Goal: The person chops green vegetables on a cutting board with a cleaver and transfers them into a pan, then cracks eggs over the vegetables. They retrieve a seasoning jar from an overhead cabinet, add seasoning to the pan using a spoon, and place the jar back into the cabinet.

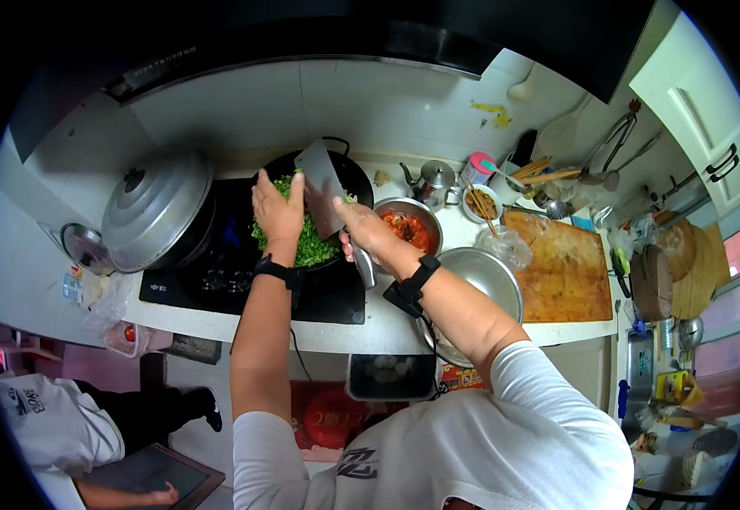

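My right hand (363,228) is wrapped round the handle of a cleaver (322,183), its broad blade tilted over a black wok (354,181). Chopped green vegetables (314,248) fill much of the wok, with some paler bits near the blade. Above the greens, my left hand (278,209) is open with its fingers stretched out, close to the blade's left side. Whether it touches the blade or the greens I cannot tell. Just right of the wok is a metal bowl of red food (405,228).
A large lidded pot (155,208) stands on the left of the black stove (178,285). To the right are an empty-looking metal basin (489,276), a wooden cutting board (561,272), a small kettle (434,180) and a bowl with chopsticks (482,204). Another person (59,421) is at lower left.
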### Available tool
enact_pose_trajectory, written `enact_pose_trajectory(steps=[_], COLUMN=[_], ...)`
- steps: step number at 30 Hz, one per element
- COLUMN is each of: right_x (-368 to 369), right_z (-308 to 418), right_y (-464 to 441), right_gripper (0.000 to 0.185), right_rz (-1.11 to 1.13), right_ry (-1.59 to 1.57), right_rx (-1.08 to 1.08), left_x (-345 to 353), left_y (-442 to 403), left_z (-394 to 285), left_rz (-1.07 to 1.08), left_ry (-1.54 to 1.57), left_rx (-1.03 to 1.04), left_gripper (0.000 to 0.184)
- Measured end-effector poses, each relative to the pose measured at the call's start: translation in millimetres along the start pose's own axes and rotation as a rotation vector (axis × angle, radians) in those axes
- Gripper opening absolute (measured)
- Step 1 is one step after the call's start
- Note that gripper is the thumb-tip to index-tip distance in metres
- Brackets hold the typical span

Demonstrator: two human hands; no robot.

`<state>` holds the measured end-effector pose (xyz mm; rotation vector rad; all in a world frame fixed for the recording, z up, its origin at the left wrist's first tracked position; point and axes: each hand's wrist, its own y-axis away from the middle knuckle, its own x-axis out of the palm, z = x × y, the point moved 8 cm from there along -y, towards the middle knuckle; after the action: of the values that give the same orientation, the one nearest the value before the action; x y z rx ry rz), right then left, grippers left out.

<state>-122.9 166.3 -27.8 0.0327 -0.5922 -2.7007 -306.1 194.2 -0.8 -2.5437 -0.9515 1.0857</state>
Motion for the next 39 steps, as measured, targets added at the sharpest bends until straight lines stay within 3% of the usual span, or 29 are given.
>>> enact_pose_trajectory(steps=[4, 6, 8, 10, 12, 13, 14, 15, 17, 21, 22, 24, 26, 28, 30, 32, 36, 39], right_x=[14, 13, 3, -5, -4, -6, -8, -6, -2, -1, -1, -1, -1, 0, 0, -2, -17, -23], right_z=[2, 4, 4, 11, 48, 49, 46, 50, 52, 49, 49, 48, 48, 52, 54, 56, 63, 62], right_y=[18, 26, 30, 34, 55, 59, 59, 63, 67, 70, 70, 68, 64, 65, 63, 59, 52, 47], right_gripper=[0.046, 0.045, 0.042, 0.037, 0.029, 0.028, 0.028, 0.027, 0.032, 0.039, 0.042, 0.045, 0.036, 0.027, 0.018, 0.013, 0.019, 0.023], right_rz=[0.089, 0.102, 0.115, 0.060, -0.227, -0.266, -0.271, -0.318, -0.364, -0.450, -0.444, -0.438, -0.463, -0.445, -0.422, -0.427, -0.444, -0.259], right_ry=[0.060, 0.053, 0.096, 0.217, 0.862, 1.017, 1.013, 1.111, 1.279, 1.380, 1.408, 1.432, 1.473, 1.521, 1.573, 1.545, 1.491, 1.446], right_rx=[-0.063, -0.092, -0.132, -0.157, -0.669, -0.504, -0.501, -0.596, -0.715, -0.834, -0.854, -0.870, -0.892, -0.903, -0.917, -0.969, -0.938, -0.789], left_x=[6, 2, -2, 7, 9, 19, 32, 41, 44, 0, -2, -23, -33, -19, 17, 32, 25, 29], left_y=[-3, -10, -16, -22, -22, -21, -18, -17, -17, -12, -10, -5, -2, 1, 13, 18, 21, 12], left_z=[-8, 18, 38, 58, 54, 68, 79, 85, 88, 50, 47, 31, 27, 30, 36, 44, 47, 69], left_rz=[-0.019, -0.067, -0.157, -0.030, -0.071, -0.008, 0.056, 0.063, 0.014, -0.086, -0.081, -0.271, -0.319, 0.038, 0.292, 0.358, 0.276, 0.235], left_ry=[0.008, -0.046, -0.168, 0.064, 0.122, 0.383, 0.643, 0.780, 0.666, 0.273, 0.269, 0.164, 0.269, 0.284, 0.603, 0.959, 0.936, 0.959], left_rx=[0.001, -0.136, -0.080, -0.094, -0.019, -0.220, -0.422, -0.496, -0.404, -0.259, -0.257, -0.116, -0.123, -0.407, -0.523, -0.610, -0.674, -0.697], left_gripper=[0.085, 0.075, 0.044, 0.030, 0.031, 0.032, 0.033, 0.025, 0.022, 0.030, 0.030, 0.032, 0.043, 0.054, 0.039, 0.030, 0.028, 0.030])
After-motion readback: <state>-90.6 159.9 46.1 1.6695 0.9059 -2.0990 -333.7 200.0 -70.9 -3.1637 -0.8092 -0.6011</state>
